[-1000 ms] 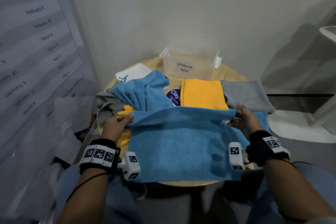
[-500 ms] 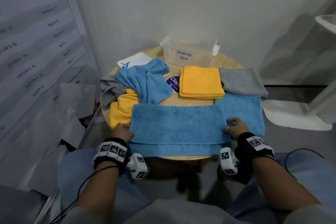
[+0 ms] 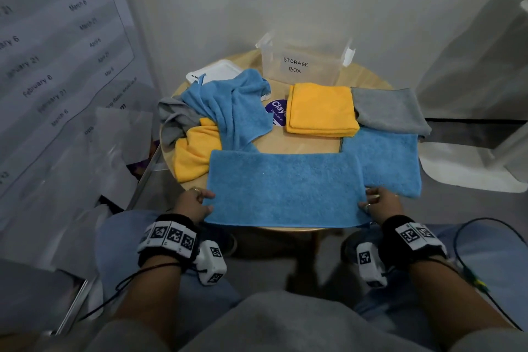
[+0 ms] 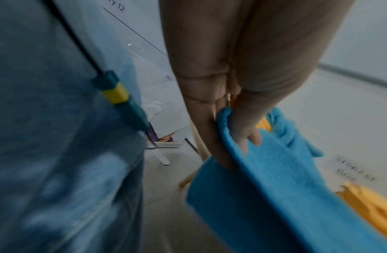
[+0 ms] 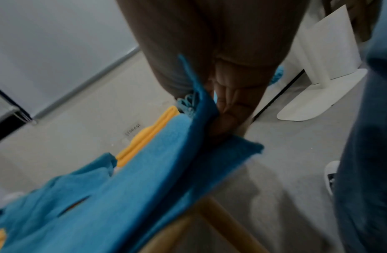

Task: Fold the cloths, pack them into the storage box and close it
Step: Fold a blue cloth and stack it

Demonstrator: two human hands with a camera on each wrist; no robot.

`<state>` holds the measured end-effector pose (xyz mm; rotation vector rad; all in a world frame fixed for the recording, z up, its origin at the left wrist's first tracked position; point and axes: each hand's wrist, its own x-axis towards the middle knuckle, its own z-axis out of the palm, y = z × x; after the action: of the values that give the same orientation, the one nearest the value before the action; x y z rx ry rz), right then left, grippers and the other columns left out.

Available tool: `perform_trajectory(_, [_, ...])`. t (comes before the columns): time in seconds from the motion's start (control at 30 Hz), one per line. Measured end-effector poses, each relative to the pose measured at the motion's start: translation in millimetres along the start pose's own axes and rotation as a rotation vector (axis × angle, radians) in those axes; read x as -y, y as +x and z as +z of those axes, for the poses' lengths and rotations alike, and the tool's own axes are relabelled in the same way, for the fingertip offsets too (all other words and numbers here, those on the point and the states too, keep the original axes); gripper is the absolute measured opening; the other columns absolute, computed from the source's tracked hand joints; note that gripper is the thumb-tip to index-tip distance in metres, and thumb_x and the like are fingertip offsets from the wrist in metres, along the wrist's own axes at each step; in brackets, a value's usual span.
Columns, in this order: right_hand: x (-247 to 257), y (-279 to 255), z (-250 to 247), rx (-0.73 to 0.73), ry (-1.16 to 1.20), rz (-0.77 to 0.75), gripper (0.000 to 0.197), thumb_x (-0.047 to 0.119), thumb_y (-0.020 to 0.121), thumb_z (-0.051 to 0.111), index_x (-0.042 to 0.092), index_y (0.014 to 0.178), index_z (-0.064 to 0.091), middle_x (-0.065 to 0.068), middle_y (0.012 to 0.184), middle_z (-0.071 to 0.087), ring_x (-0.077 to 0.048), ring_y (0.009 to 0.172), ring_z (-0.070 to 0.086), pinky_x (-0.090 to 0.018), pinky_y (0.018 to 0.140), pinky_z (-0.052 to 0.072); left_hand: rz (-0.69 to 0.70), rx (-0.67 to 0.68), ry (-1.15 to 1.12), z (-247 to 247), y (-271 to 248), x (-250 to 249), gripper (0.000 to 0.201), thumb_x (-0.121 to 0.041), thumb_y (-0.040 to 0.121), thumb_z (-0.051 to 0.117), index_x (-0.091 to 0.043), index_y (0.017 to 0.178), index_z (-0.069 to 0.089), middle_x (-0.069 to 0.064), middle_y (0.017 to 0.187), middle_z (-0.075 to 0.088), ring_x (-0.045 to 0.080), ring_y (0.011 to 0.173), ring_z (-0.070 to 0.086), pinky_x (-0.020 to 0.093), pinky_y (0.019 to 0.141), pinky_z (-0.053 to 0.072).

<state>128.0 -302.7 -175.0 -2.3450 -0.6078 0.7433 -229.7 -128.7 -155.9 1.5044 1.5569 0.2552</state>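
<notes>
Cloths cover most of the round wooden table (image 3: 368, 80) ahead of my hands, and the blue cloth (image 3: 285, 186) I am working on lies between them, folded once into a long band along the near edge. My left hand (image 3: 193, 204) pinches its left end, thumb on top and fingers underneath, as the left wrist view shows; my right hand (image 3: 377, 203) grips the right end the same way.

Judging by how things lie, I am less than halfway. Beyond my right hand sit three finished pieces: a folded yellow cloth (image 3: 321, 108), a folded grey cloth (image 3: 390, 110) beside it, and a folded blue cloth (image 3: 385, 160) partly under the band I hold. Beyond my left hand a heap waits unfolded: a crumpled blue cloth (image 3: 231, 108), a yellow one (image 3: 193, 151) and a grey one (image 3: 174, 120).

Farthest from me the clear storage box (image 3: 303, 64) stands open, with no cloth in it. Its white lid (image 3: 214, 73) lies off to the left, partly under the heap. Packing and closing are all still to do.
</notes>
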Motion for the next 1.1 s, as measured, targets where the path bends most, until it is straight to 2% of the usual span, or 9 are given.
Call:
perform_trajectory(0.1, [14,-13,-6,-0.116,-0.193,-0.067,0.053,0.013,0.078,0.072,-0.002,0.123,0.047,-0.024,0.122,0.051,-0.039,0.114,0.05,-0.042,0.095,0.04,-0.053,0.008,0.158,-2,-4,-7,0.038,-0.002,0.076,0.073,-0.009,0.11,0.059,0.02,0.125,0.054,0.034,0.111,0.055,0.042,0.093,0.049])
perform_trajectory(0.2, [42,-24,-3,-0.26,-0.234,-0.34,0.051,0.014,0.087,0.061,-0.002,0.132,0.042,-0.024,0.139,0.035,-0.04,0.126,0.038,-0.045,0.106,0.034,0.182,-0.2,0.487,4,-7,-37,0.045,-0.01,0.086,0.058,-0.008,0.13,0.05,0.018,0.139,0.04,0.036,0.126,0.039,0.042,0.104,0.036])
perform_trajectory(0.27, [66,-26,17,-0.166,-0.303,-0.52,0.05,0.017,0.095,0.049,0.002,0.141,0.034,-0.018,0.152,0.02,-0.034,0.139,0.024,-0.04,0.113,0.024,0.375,-0.196,0.616,30,-4,-65,0.051,-0.013,0.093,0.046,-0.011,0.143,0.035,0.017,0.154,0.017,0.034,0.14,0.02,0.04,0.114,0.02])
perform_trajectory(0.33, [83,-23,49,0.053,-0.448,-0.595,0.058,0.026,0.099,0.039,0.012,0.149,0.015,-0.01,0.158,-0.004,-0.031,0.146,0.001,-0.042,0.118,0.011,0.46,-0.033,0.763,71,1,-85,0.056,-0.019,0.098,0.036,-0.019,0.15,0.014,0.011,0.158,-0.01,0.032,0.145,-0.003,0.044,0.118,0.007])
perform_trajectory(0.5, [78,-3,92,0.388,-0.815,-0.413,0.075,0.071,0.087,0.025,0.044,0.144,-0.014,0.001,0.152,-0.032,-0.032,0.14,-0.027,-0.056,0.112,-0.012,0.307,0.284,0.864,121,15,-82,0.061,-0.048,0.099,0.027,-0.038,0.148,-0.009,0.003,0.153,-0.031,0.035,0.14,-0.026,0.056,0.113,-0.007])
perform_trajectory(0.67, [64,12,68,0.338,-0.81,-0.381,0.088,0.08,0.078,0.027,0.04,0.146,-0.013,-0.004,0.153,-0.028,-0.03,0.141,-0.026,-0.047,0.115,-0.013,0.203,0.263,0.83,88,27,-65,0.092,-0.079,0.079,0.036,-0.04,0.146,-0.014,0.003,0.149,-0.038,0.03,0.138,-0.034,0.057,0.11,-0.015])
perform_trajectory(0.83, [46,13,45,0.105,-0.665,-0.21,0.086,0.074,0.082,0.032,0.034,0.149,-0.005,-0.01,0.156,-0.021,-0.034,0.143,-0.019,-0.052,0.114,-0.008,0.061,0.189,0.79,62,32,-51,0.133,-0.091,0.052,0.05,-0.033,0.143,-0.027,0.008,0.143,-0.046,0.031,0.135,-0.037,0.062,0.108,-0.013])
perform_trajectory(1.0, [52,8,26,-0.209,-0.322,-0.034,0.093,0.053,0.075,0.068,0.013,0.144,0.021,-0.021,0.145,0.034,-0.038,0.135,0.028,-0.05,0.109,0.023,0.046,0.204,0.793,60,31,-54,0.138,-0.09,0.049,0.053,-0.031,0.141,-0.031,0.009,0.142,-0.048,0.032,0.135,-0.038,0.062,0.108,-0.012])
perform_trajectory(1.1, [57,15,15,-0.08,-0.273,0.106,0.064,0.045,0.077,0.07,0.009,0.124,0.043,-0.016,0.125,0.055,-0.036,0.121,0.046,-0.046,0.104,0.032,0.048,0.208,0.794,59,32,-54,0.138,-0.091,0.049,0.053,-0.031,0.141,-0.03,0.009,0.142,-0.048,0.032,0.135,-0.038,0.062,0.108,-0.012])
